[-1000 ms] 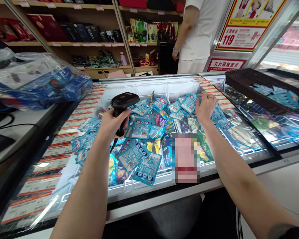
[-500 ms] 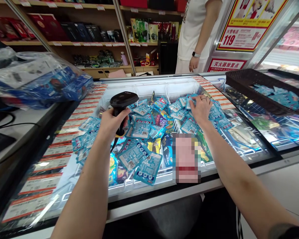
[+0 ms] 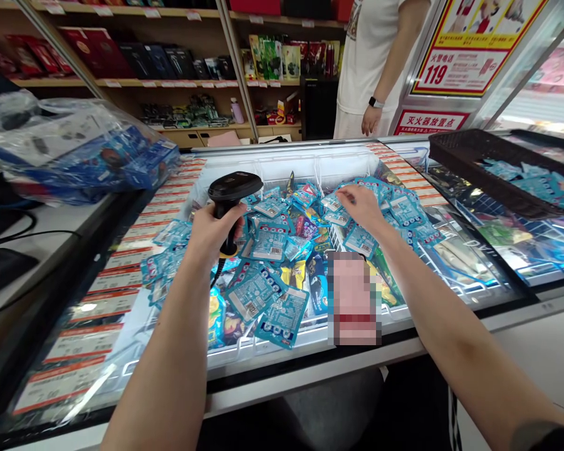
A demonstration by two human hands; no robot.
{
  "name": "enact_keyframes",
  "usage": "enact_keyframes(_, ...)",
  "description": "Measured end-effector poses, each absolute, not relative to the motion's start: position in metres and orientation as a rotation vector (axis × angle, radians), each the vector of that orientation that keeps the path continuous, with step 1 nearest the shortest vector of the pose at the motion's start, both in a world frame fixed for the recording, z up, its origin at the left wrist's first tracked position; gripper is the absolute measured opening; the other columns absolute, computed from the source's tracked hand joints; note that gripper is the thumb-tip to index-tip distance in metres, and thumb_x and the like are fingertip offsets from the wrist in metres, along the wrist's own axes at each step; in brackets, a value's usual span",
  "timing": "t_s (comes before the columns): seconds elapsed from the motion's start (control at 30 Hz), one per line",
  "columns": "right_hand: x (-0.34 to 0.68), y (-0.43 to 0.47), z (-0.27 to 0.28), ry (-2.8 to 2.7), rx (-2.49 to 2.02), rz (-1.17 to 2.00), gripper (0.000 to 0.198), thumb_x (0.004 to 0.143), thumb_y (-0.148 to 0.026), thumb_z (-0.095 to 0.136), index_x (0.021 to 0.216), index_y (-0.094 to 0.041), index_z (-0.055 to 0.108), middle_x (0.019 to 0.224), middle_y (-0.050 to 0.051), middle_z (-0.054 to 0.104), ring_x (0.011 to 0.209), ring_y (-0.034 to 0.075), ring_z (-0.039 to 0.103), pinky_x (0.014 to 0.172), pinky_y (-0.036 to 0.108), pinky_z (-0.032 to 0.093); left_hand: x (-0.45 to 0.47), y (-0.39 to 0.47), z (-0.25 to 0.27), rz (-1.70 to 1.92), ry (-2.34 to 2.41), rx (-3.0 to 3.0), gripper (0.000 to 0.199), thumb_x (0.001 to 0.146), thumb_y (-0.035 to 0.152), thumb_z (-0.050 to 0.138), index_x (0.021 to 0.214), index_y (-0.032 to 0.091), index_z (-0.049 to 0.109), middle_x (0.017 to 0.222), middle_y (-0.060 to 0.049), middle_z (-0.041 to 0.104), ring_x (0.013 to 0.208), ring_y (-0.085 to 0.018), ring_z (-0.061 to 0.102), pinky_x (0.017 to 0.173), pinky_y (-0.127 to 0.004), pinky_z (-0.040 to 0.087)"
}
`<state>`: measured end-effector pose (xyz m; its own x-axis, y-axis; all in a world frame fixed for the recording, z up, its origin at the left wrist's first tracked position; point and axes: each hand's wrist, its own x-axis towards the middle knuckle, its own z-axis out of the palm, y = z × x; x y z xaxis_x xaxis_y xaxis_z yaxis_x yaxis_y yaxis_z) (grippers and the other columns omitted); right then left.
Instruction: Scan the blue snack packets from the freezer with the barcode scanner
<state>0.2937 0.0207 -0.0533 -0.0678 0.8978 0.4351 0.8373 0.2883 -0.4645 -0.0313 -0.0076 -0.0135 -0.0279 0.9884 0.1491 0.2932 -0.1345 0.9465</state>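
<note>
My left hand [image 3: 211, 232] is wrapped round the handle of a black barcode scanner [image 3: 235, 186], held upright above the packets. The scanner's cord hangs below the grip. Many flat blue snack packets [image 3: 269, 241] with printed barcodes lie spread over the glass top of a chest freezer [image 3: 244, 391]. My right hand [image 3: 364, 207] is at the far right part of the pile, fingers bent and loosely apart, nearest to a blue packet [image 3: 331, 202]. No packet shows plainly in its grip. Closer to me, a blue packet [image 3: 284, 316] lies with its printed back up.
A dark basket [image 3: 502, 166] with blue packets stands at the right. Plastic-wrapped blue boxes [image 3: 136, 156] sit at the left. A pixelated pink object [image 3: 354, 300] lies at the front edge. A person in white [image 3: 371, 69] stands behind the freezer, before shelves [image 3: 169, 128].
My right hand has moved left across the packets, and its fingers are more bent. My left hand still holds the scanner in nearly the same place. The view has shifted slightly.
</note>
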Motion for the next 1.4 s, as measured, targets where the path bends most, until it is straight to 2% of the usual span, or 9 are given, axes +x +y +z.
enact_keyframes(0.1,0.267,0.021,-0.048,-2.132,-1.382,0.484,0.027,0.094,-0.036,0.052,0.101,-0.021,0.072,0.098,0.005,0.072,0.086,0.02,0.064,0.08,0.031,0.046,-0.033,-0.007,-0.014,1.205,1.393,1.5,0.024,0.073,0.038,0.064,0.078,0.017,0.054,0.06,0.0,0.054,0.043,-0.008,0.044,0.041,-0.022,0.033)
enact_keyframes(0.17,0.247,0.02,-0.045,-2.231,-1.289,0.607,0.026,0.091,-0.039,0.057,0.1,-0.02,0.073,0.1,0.005,0.072,0.087,0.019,0.064,0.077,0.029,0.046,-0.033,-0.007,-0.015,1.223,1.389,1.496,0.024,0.072,0.038,0.064,0.077,0.017,0.055,0.061,0.0,0.054,0.043,-0.008,0.044,0.041,-0.022,0.034)
enact_keyframes(0.3,0.211,0.018,-0.043,-2.334,-1.25,0.68,0.037,0.088,-0.052,0.058,0.095,-0.02,0.074,0.093,0.005,0.072,0.084,0.019,0.064,0.074,0.028,0.044,-0.033,-0.007,-0.016,1.259,1.377,1.489,0.023,0.072,0.038,0.064,0.076,0.017,0.056,0.061,0.0,0.055,0.043,-0.008,0.045,0.04,-0.023,0.034)
enact_keyframes(0.47,0.183,0.018,-0.048,-2.325,-1.438,0.532,0.058,0.068,-0.072,0.068,0.088,-0.018,0.069,0.091,0.008,0.071,0.087,0.025,0.065,0.069,0.03,0.043,-0.032,-0.008,-0.016,1.222,1.369,1.509,0.024,0.072,0.039,0.065,0.073,0.017,0.054,0.058,0.0,0.054,0.042,-0.009,0.045,0.04,-0.023,0.034)
enact_keyframes(0.6,0.182,0.02,-0.048,-2.241,-1.476,0.563,0.046,0.07,-0.063,0.072,0.076,-0.018,0.063,0.083,0.006,0.071,0.083,0.025,0.066,0.066,0.03,0.045,-0.031,-0.009,-0.015,1.181,1.372,1.545,0.025,0.073,0.039,0.064,0.072,0.017,0.053,0.056,0.0,0.053,0.042,-0.009,0.044,0.041,-0.022,0.035)
enact_keyframes(0.73,0.206,0.019,-0.049,-1.83,-1.383,0.989,0.033,0.074,-0.048,0.074,0.074,-0.02,0.057,0.067,0.001,0.066,0.065,0.019,0.067,0.053,0.027,0.047,-0.03,-0.01,-0.014,1.156,1.341,1.535,0.025,0.073,0.039,0.065,0.072,0.017,0.052,0.056,-0.001,0.054,0.041,-0.008,0.044,0.04,-0.022,0.035)
enact_keyframes(0.83,0.234,0.016,-0.053,-1.423,-1.276,1.167,0.035,0.069,-0.044,0.079,0.075,-0.021,0.053,0.057,-0.002,0.062,0.055,0.017,0.065,0.049,0.027,0.051,-0.03,-0.01,-0.014,1.062,1.313,1.548,0.026,0.073,0.04,0.065,0.068,0.017,0.053,0.056,-0.002,0.055,0.041,-0.009,0.045,0.04,-0.022,0.035)
enact_keyframes(1.07,0.277,0.017,-0.065,-1.073,-1.187,0.944,0.036,0.067,-0.038,0.078,0.083,-0.024,0.049,0.056,-0.005,0.061,0.058,0.02,0.069,0.061,0.038,0.061,-0.025,-0.015,-0.016,0.785,1.211,1.703,0.028,0.076,0.044,0.065,0.074,0.017,0.059,0.054,-0.001,0.056,0.044,-0.011,0.05,0.044,-0.024,0.038)
enact_keyframes(1.4,0.279,0.023,-0.076,-1.05,-1.202,0.825,0.039,0.07,-0.044,0.073,0.089,-0.024,0.045,0.065,-0.003,0.064,0.067,0.023,0.072,0.069,0.04,0.061,-0.022,-0.018,-0.012,0.682,1.197,1.752,0.031,0.077,0.045,0.064,0.067,0.017,0.056,0.049,-0.001,0.053,0.043,-0.012,0.049,0.044,-0.024,0.038)
